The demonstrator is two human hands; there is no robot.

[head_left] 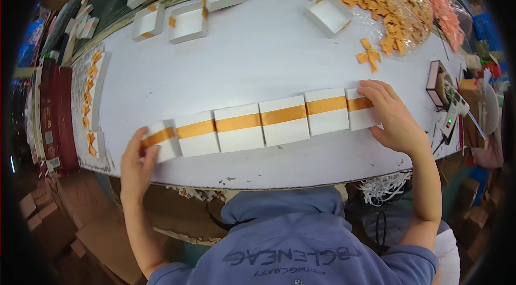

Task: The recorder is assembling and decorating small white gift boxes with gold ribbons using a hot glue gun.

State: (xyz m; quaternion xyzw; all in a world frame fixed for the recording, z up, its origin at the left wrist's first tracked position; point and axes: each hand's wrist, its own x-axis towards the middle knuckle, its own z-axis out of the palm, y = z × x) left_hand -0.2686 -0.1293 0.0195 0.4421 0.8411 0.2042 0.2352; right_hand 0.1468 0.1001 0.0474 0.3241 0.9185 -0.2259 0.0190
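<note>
Several white boxes with a gold ribbon band across their tops lie in a slightly slanted row near the table's front edge. Around the leftmost box (167,148), my left hand (137,167) is closed, thumb in front and fingers at its outer side. The rightmost box (361,118) sits in the grip of my right hand (396,121), its fingers over the far edge and thumb at the near side. Between them the middle boxes (285,133) stand side by side, touching or nearly so, their bands roughly lined up.
Open white box parts (188,23) with gold bands are heaped at the back. Gold bows (395,11) spill from a clear bag at the back right, and one loose bow (368,55) lies before it. Boxes with bows (97,91) line the left edge. A glue gun (456,107) rests at right.
</note>
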